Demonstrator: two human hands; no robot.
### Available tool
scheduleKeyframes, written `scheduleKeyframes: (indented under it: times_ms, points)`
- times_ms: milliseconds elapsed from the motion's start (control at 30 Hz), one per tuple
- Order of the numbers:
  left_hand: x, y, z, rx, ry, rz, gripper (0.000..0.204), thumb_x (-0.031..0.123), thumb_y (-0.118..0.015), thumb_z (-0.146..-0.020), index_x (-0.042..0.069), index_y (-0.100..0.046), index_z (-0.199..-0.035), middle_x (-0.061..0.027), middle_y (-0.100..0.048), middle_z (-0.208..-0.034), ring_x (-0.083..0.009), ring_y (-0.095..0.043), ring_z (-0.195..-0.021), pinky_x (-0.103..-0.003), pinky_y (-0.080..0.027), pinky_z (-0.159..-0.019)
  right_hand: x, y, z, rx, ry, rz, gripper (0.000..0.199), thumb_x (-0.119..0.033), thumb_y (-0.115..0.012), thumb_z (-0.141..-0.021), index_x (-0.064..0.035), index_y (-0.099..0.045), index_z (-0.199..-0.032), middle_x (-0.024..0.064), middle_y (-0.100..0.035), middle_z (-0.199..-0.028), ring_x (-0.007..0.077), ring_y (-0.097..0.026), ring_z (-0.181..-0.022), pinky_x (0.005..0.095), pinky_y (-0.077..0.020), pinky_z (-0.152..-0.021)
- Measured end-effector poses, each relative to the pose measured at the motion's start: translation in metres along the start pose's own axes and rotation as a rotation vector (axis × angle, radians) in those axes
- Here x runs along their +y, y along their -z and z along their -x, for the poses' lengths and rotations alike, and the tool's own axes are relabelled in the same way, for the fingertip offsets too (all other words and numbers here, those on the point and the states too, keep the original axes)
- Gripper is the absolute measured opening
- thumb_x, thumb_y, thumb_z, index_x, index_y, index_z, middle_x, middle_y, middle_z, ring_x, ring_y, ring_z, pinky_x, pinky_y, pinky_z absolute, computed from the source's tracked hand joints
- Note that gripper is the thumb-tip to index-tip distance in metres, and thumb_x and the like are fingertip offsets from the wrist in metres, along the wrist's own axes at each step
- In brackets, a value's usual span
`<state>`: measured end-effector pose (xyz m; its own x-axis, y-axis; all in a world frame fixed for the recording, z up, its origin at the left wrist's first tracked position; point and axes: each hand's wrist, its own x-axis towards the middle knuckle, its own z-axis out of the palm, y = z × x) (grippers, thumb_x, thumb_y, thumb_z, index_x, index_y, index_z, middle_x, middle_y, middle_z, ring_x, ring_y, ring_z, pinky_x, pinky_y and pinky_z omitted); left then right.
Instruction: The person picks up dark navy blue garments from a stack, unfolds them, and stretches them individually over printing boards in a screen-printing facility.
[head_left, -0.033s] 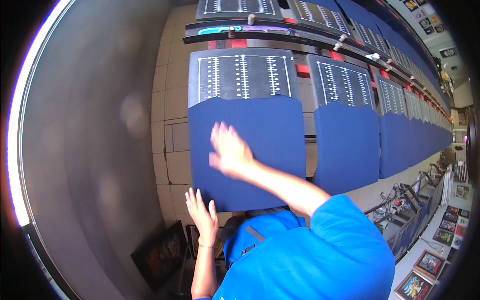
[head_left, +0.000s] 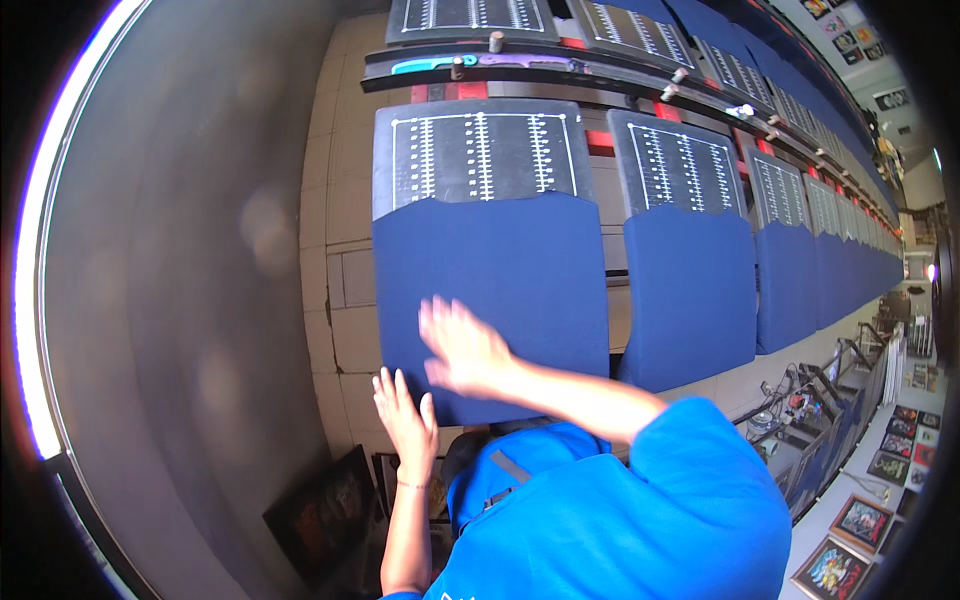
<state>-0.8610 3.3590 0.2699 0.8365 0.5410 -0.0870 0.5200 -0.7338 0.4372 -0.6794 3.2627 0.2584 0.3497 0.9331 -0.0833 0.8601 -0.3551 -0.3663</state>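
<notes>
My open left hand (head_left: 407, 420) is at the near-left corner of the blue fabric (head_left: 500, 262), perhaps steadying it; ahead and right, my open right hand (head_left: 468, 350) lies over it, seemingly smoothing. Beyond both hands, the dark board (head_left: 508, 160) beneath shows bare, its white markings (head_left: 480, 152) probably guiding alignment.

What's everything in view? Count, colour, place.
Boards: many, dark with white scales, in rows
Cloths: many, navy, on boards
Channel: 1, black, behind front row
Handled tools: 2, teal/purple, in channel
Pegs: several, brownish, along channel
Brackets: several, red, by boards
Wall: 1, grey, left
Floor tiles: many, beige, below boards
Panel: 1, dark, lower left
Framed pictures: several, multicoloured, right
Shirt: 1, blue, bottom
Left hand: 1, bare, nearest cloth's left corner
Right hand: 1, bare, on or over nearest cloth
</notes>
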Motion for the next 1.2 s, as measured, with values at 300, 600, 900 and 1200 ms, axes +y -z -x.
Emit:
scheduleKeyframes:
  times_ms: [300,600,900,1200]
  points:
    - [0.045,-0.035,-0.140,0.032,-0.183,-0.321,0.073,0.044,-0.046,-0.099,-0.002,-0.027,-0.152,-0.0178,-0.022,-0.161,-0.0358,-0.014,-0.150,-0.052,-0.008,-0.122,0.219,0.071,-0.001,0.378,-0.451,0.165,0.073,-0.045,-0.045,-0.100,0.0054,-0.029,-0.149,0.0228,-0.029,-0.157,0.0340,-0.023,-0.148,0.0434,-0.0165,-0.122]
    - [0.055,-0.050,-0.240,0.154,-0.123,-0.395,0.075,0.049,-0.041,-0.100,-0.002,-0.026,-0.153,-0.0166,-0.024,-0.161,-0.0328,-0.015,-0.151,-0.050,-0.010,-0.122,0.042,0.002,0.179,-0.211,-0.076,-0.071,0.078,-0.055,-0.050,-0.094,-0.0045,-0.033,-0.151,0.0153,-0.030,-0.158,0.0317,-0.027,-0.147,0.0480,-0.0229,-0.120]
    - [0.124,-0.073,-0.196,-0.057,-0.568,-0.256,0.074,0.044,-0.047,-0.098,-0.004,-0.029,-0.151,-0.0197,-0.026,-0.159,-0.0364,-0.019,-0.149,-0.051,-0.012,-0.121,0.245,0.057,0.025,0.443,-0.600,0.073,0.077,-0.048,-0.046,-0.099,0.0043,-0.025,-0.151,0.0209,-0.023,-0.160,0.0339,-0.019,-0.149,0.0421,-0.0165,-0.123]
    - [0.180,-0.102,-0.250,0.080,-0.557,-0.226,0.074,0.044,-0.047,-0.098,-0.007,-0.031,-0.148,-0.0215,-0.028,-0.158,-0.0346,-0.021,-0.149,-0.049,-0.014,-0.121,0.019,-0.031,0.237,0.331,-0.815,-0.155,0.078,-0.042,-0.050,-0.099,0.0109,-0.022,-0.149,0.0311,-0.020,-0.157,0.0474,-0.019,-0.146,0.0547,-0.0205,-0.118]
